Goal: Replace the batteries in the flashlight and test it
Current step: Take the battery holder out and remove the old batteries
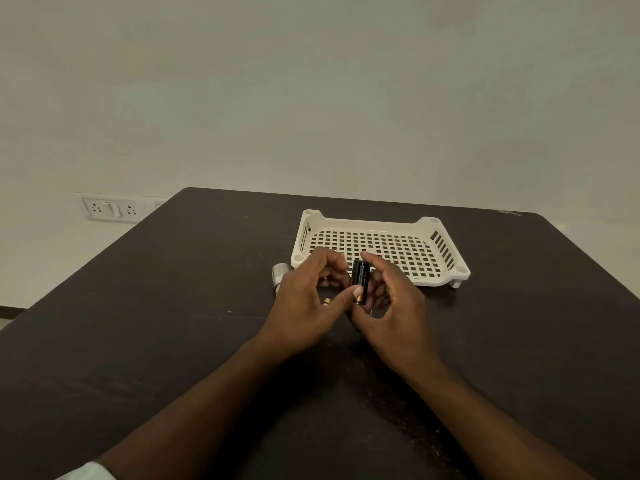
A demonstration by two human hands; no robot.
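- Head view, hands: right hand (391,306) pinching a black cylinder (360,281), upright and slightly tilted, gold band at its lower end, between thumb and fingertips; probably a battery or a battery holder, too small to tell which.
- Left hand (304,306) half-curled, thumb tip touching the cylinder's lower end; whether anything is gripped inside that hand cannot be told.
- Small gold-tipped piece (326,301) peeping out under the left hand, likely another battery.
- Silver flashlight part (281,274) lying on the table at about 10 o'clock from the hands, just beside the tray's near-left corner.
- Step in hand, as a judgement: battery swap under way, flashlight apart, cells being sorted or seated.
- Next move: checking polarity, sliding the cylinder in straight, then closing up and switching on.
- Surface: dark brown table (173,341), matt, faintly scuffed.
- White perforated tray (429,225) at 12 o'clock, just beyond the fingers.
- Room: plain pale wall; socket plate (110,209) at 10 o'clock, far left.
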